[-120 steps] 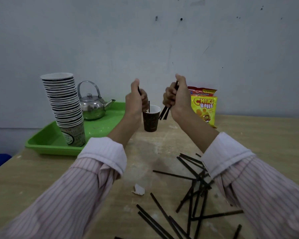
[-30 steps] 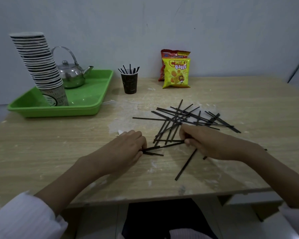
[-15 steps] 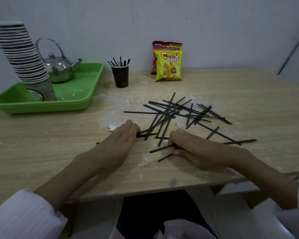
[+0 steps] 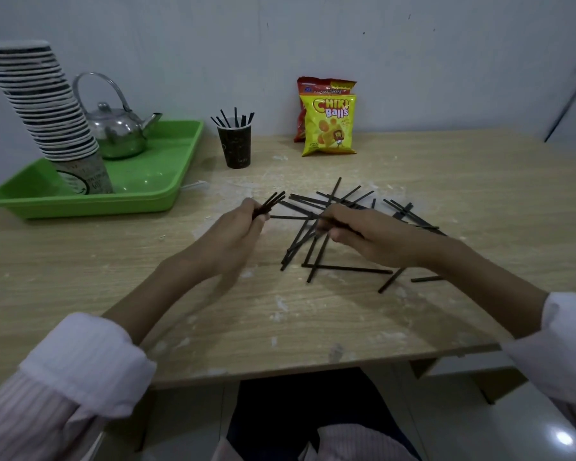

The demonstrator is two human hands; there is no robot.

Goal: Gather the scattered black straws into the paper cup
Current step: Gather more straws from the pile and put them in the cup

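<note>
Several black straws [image 4: 346, 268] lie scattered and crossed on the wooden table [image 4: 479, 181], mostly right of centre. A dark paper cup [image 4: 235, 146] stands at the back with several straws sticking out of it. My left hand [image 4: 236, 237] is raised a little above the table and grips a small bundle of black straws [image 4: 273, 201] whose ends point up and to the right. My right hand [image 4: 373, 236] is over the pile, its fingers pinched on a black straw.
A green tray [image 4: 147, 191] at the back left holds a tall stack of paper cups [image 4: 44, 104] and a metal kettle [image 4: 118, 131]. Two snack bags [image 4: 328, 123] lean against the wall behind the pile. The table's front edge [image 4: 313, 364] runs close to my forearms.
Both hands have lifted off the tabletop since half a second ago. My left hand now holds a bundle of straws clear of the table; my right hand has moved further into the pile.
</note>
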